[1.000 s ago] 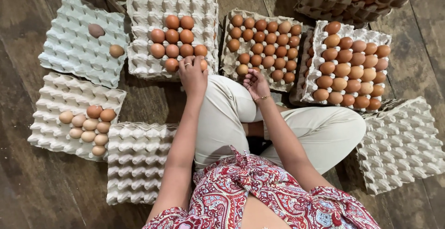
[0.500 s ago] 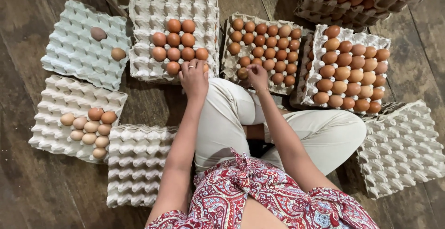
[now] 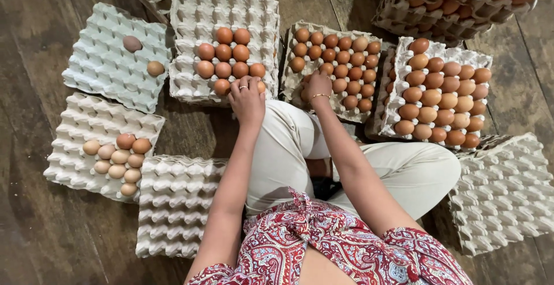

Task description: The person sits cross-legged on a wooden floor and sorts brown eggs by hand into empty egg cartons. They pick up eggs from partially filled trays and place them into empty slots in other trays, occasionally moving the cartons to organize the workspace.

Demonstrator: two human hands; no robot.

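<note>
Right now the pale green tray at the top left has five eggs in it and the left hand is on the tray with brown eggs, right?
Not quite: the pale green tray holds two eggs, as the head view shows. The left hand is indeed on the tray with brown eggs.

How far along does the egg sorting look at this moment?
Partly done: the centre tray holds about ten brown eggs, the lower-left tray a pale cluster, the upper-left tray two. In hand: left hand at the centre tray's near edge, right hand on the full tray. Many eggs left.

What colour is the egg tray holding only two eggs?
Pale grey-green; the tray shows in the head view, far left, unlike the beige trays nearby.
</note>
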